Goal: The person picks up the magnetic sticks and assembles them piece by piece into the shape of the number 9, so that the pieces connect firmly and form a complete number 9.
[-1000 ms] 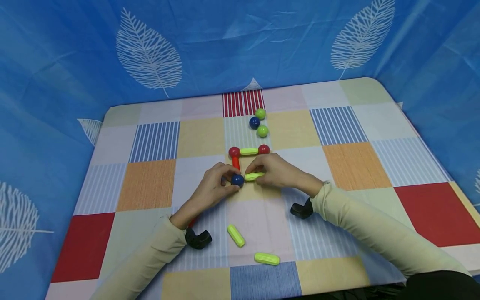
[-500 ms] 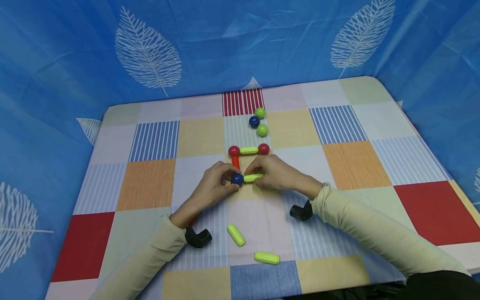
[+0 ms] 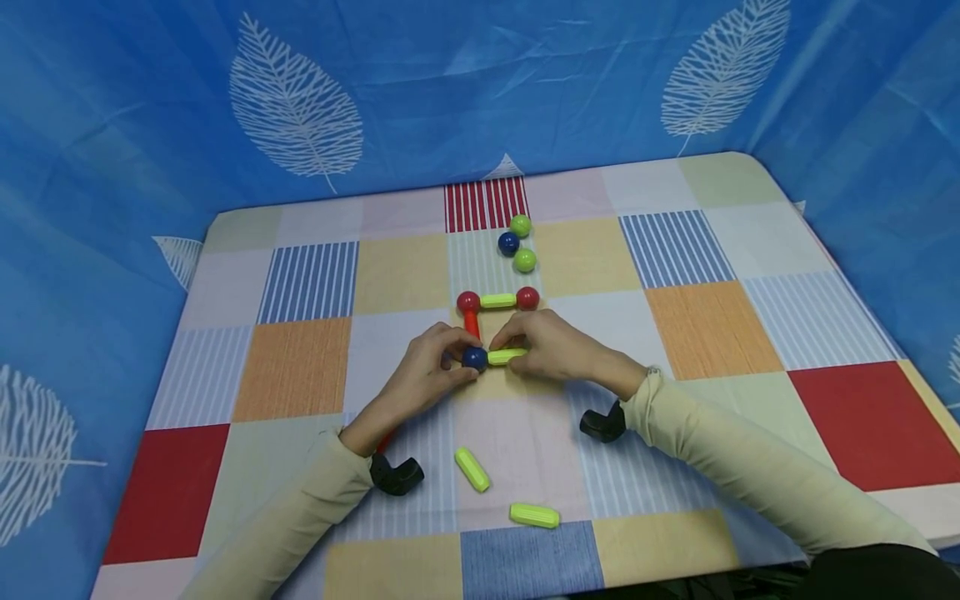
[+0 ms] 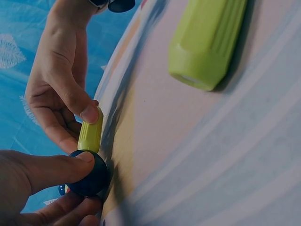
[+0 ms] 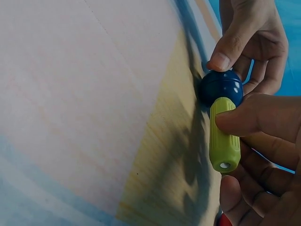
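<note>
My left hand [image 3: 429, 367] pinches a dark blue ball [image 3: 474, 358] between thumb and fingers. With thumb and fingertips, my right hand [image 3: 551, 342] grips a ribbed lime-green rod [image 3: 507, 356]; its left end meets the blue ball, as the right wrist view also shows. A small pale spot marks the rod's free end there. From the blue ball a red rod [image 3: 471, 323] runs back to a red ball [image 3: 468, 302]. Another green rod [image 3: 498, 301] joins that ball to a second red ball [image 3: 527, 298], just behind my right fingers.
Two green balls [image 3: 525, 261] and a blue ball [image 3: 508, 243] lie farther back. Nearer me are two loose lime-green rods [image 3: 471, 470]. A red piece peeks out by my left wrist. Blue leaf-print cloth [image 3: 480, 92] hangs behind the patchwork-covered table [image 3: 300, 467].
The green rod in my right hand has moved slightly left, closing the small gap to the blue ball. Over the last half second both hands stay nearly still.
</note>
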Available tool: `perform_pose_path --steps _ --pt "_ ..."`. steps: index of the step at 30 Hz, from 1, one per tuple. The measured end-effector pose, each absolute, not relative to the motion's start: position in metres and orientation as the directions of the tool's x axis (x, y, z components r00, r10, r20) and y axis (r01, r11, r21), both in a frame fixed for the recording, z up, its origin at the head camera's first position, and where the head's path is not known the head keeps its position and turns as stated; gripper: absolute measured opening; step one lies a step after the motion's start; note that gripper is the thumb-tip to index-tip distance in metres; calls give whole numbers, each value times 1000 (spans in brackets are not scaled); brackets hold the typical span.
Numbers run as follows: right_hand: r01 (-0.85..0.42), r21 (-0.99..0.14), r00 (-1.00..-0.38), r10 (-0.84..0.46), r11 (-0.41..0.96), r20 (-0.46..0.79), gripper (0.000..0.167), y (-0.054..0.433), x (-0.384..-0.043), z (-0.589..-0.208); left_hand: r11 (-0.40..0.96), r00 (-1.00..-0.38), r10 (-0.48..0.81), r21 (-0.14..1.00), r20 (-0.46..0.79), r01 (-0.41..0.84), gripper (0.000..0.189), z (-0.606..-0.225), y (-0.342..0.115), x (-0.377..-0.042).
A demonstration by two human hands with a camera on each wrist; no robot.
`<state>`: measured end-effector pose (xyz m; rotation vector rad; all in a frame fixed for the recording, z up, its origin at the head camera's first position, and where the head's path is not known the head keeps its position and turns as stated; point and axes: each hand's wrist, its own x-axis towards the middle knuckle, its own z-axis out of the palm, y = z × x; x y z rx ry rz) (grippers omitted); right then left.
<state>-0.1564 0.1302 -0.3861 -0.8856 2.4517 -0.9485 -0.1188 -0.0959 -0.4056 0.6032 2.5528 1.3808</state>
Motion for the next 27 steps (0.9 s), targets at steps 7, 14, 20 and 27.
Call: perform_pose_path --steps 7,14,20,27 --pt "-407 -708 -740 -662 577 -115 28 130 -157 -388 487 -901 434 834 28 261 31 -405 -96 -119" --pt "-410 -708 -742 -662 575 -108 28 131 -156 -388 494 -904 428 832 19 252 31 -404 -95 -119" --pt "-409 -712 -741 -663 571 -107 28 132 -155 -388 495 -905 426 833 16 248 31 -405 -95 -119" --pt "-412 -705 -746 -658 577 -103 30 132 -154 -388 496 -905 424 831 21 252 31 -405 -94 -119"
